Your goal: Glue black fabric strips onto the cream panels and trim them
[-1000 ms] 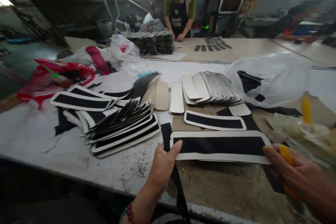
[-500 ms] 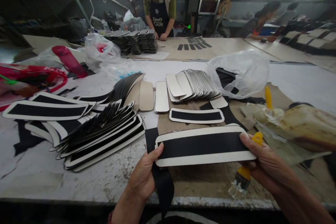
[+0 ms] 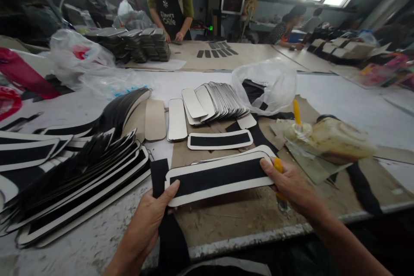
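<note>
A long white panel with a black strip down its middle (image 3: pixel 220 177) is stretched between my hands above the table. My left hand (image 3: pixel 152 211) grips its left end, thumb on top. At the right end, my right hand (image 3: pixel 284 181) pinches the panel and also keeps a yellow-handled brush (image 3: pixel 278 165) in its grasp; the brush's lower part is mostly hidden behind the hand. Beneath the left end hangs a black strip (image 3: pixel 171 237). Just beyond lies a smaller white-edged black panel (image 3: pixel 220 139). Left of my hands is a fanned pile of similar panels (image 3: pixel 87 198).
Plain pale panels (image 3: pixel 223 101) are stacked behind, beside a clear plastic bag (image 3: pixel 278 82). To the right, a yellow-handled brush (image 3: pixel 296 112) stands in a glue-stained container (image 3: pixel 343 140). Across the table a person in an apron (image 3: pixel 170 6) works near stacked pieces (image 3: pixel 145 45).
My view has turned right, so the table's things appear farther left. The panel stays in both hands, its right end tilted slightly higher. The held brush's bristles are now mostly hidden.
</note>
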`<state>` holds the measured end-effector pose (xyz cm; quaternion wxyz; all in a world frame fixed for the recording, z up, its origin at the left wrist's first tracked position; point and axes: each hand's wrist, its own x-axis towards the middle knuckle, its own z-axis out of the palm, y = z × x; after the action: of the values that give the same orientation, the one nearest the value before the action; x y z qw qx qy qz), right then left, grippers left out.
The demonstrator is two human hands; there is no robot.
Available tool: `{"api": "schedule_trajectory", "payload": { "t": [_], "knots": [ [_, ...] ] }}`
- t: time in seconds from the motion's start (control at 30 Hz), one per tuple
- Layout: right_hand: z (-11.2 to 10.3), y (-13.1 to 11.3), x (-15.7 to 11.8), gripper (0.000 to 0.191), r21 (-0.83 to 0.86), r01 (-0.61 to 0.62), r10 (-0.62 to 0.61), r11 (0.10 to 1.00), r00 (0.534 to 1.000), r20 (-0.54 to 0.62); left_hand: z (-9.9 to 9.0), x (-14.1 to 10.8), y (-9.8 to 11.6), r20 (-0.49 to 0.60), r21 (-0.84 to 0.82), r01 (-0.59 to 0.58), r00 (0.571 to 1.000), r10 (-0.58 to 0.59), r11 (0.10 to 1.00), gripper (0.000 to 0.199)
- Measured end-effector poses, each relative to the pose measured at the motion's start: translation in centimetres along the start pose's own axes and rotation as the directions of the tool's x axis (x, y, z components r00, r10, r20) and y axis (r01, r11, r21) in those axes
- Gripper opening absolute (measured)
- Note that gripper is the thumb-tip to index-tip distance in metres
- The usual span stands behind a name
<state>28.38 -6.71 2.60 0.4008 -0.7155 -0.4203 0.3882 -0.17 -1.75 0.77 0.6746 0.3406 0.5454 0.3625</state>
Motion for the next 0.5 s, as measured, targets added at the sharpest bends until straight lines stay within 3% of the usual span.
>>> {"api": "schedule_trajectory", "payload": {
  "t": [0.13, 0.5],
  "knots": [
    [-0.1, -0.5, 0.2, 0.038, -0.173, 0.044, -0.048, 0.984, 0.999, -0.019, 0.2, 0.6, -0.6, -0.081, 0.067, -0.031, 0.996, 0.036, 0.997, 0.036],
    [-0.1, 0.3, 0.5, 0.03, -0.235, 0.23, -0.23, 0.945, 0.973, 0.025, 0.2, 0.3, -1.2, -0.131, 0.055, -0.013, 0.991, 0.02, 0.998, 0.037]
  ]
}}
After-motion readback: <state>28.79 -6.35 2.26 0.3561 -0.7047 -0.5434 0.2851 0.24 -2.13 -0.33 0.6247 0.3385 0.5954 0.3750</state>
